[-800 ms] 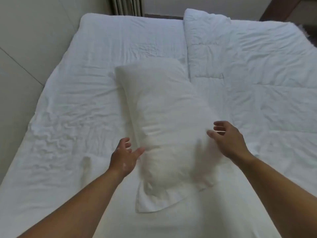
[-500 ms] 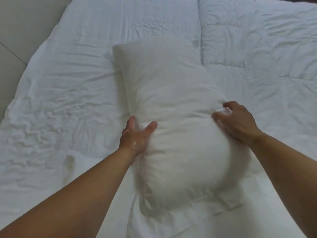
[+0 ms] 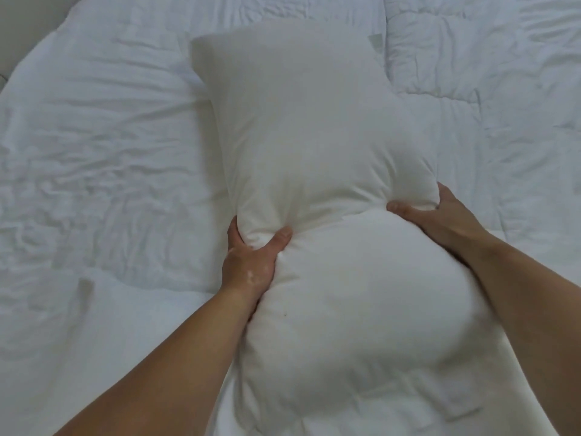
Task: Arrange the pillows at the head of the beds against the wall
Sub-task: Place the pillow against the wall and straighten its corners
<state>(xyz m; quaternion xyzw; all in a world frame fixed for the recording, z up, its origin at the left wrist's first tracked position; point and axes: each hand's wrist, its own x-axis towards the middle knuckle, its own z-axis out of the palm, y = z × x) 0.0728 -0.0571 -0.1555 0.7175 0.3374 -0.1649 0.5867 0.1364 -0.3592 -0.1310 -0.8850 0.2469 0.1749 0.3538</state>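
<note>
A long white pillow (image 3: 314, 146) lies lengthwise on the white bed (image 3: 94, 152), its near end bulging toward me. My left hand (image 3: 251, 259) grips its left side at the middle, thumb on top and fingers under the edge. On the opposite side my right hand (image 3: 440, 215) squeezes the pillow, thumb pressed into the top. Both grips pinch the pillow into a waist. The head of the bed and the wall are out of view.
A wrinkled white sheet covers the left half of the bed. A folded white quilt (image 3: 503, 73) lies along the right side, touching the pillow's far right corner. A strip of pale floor (image 3: 28, 11) shows at the top left.
Both hands went from hovering open beside the pillow to closing on its two sides and squeezing it. The view has moved closer and lower over the bed.
</note>
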